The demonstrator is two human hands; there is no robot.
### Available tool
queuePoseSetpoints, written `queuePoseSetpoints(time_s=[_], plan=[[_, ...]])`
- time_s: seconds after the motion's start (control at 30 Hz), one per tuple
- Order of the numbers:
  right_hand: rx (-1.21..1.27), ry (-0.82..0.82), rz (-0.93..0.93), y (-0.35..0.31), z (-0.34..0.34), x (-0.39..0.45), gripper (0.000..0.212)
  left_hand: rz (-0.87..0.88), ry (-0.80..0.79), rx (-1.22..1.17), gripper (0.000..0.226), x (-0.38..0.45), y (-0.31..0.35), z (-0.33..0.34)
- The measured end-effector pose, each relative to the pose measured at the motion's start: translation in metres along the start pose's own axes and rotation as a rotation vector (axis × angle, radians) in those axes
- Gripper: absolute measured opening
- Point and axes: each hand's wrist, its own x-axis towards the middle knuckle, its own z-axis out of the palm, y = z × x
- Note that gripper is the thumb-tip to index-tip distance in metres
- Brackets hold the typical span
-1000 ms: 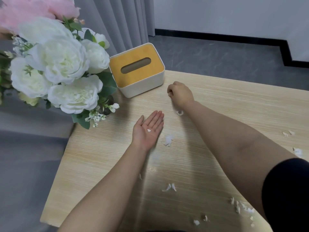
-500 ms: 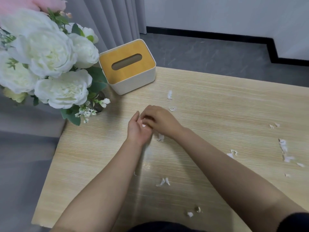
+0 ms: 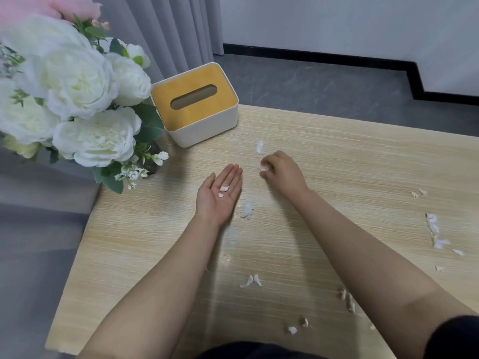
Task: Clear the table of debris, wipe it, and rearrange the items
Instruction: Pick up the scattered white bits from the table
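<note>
Now scraps (image 3: 224, 189) in left palm (image 3: 220, 195).

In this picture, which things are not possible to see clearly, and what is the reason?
- Vase under the flowers, head view: blooms and leaves hide nearly all of it.
- Inside of the tissue box: its slot shows only shadow.
- Table: right and near edges cut off.
- Scrap pinched by the right hand: fingers cover most of it.
- Paper bits in the left hand: too small.
</note>
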Motion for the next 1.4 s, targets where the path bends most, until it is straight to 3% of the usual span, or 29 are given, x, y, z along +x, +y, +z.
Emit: queuePoseSetpoints(time_s=[0.13, 0.33, 0.43, 0.57, 0.73, 0.87, 1.07, 1.23, 1.4], plan=[[-0.069, 0.033, -0.035, 0.002, 0.007, -0.001, 0.013, -0.015, 0.008, 0.029, 0.041, -0.001, -0.004, -0.002], [-0.013, 0.136, 0.038, -0.009, -0.005, 0.018, 0.012, -0.017, 0.013, 0.026, 0.041, 0.001, -0.004, -0.004], [0.057, 0.18, 0.093, -0.014, -0.009, 0.031, 0.022, -0.017, 0.015, 0.026, 0.042, 0.001, -0.002, -0.003], [0.083, 0.104, 0.14, -0.016, -0.007, 0.04, 0.035, -0.019, 0.009, 0.031, 0.041, 0.0, -0.001, -0.003], [0.11, 0.053, 0.165, -0.016, -0.005, 0.048, 0.02, -0.014, 0.019, 0.038, 0.041, -0.002, 0.002, -0.005], [0.063, 0.06, 0.104, -0.017, -0.004, 0.041, 0.011, 0.0, 0.03, 0.046, 0.04, -0.007, 0.004, -0.01], [0.261, 0.16, -0.008, -0.045, -0.013, 0.002, 0.007, -0.004, 0.031, 0.035, 0.04, -0.021, 0.004, -0.017], [0.359, 0.052, -0.19, -0.08, -0.014, -0.055, 0.004, 0.003, 0.012, 0.009, 0.038, -0.042, -0.005, -0.014], [0.126, -0.072, -0.338, -0.093, -0.004, -0.094, 0.016, 0.014, 0.03, -0.022, 0.035, -0.07, -0.018, -0.014]])
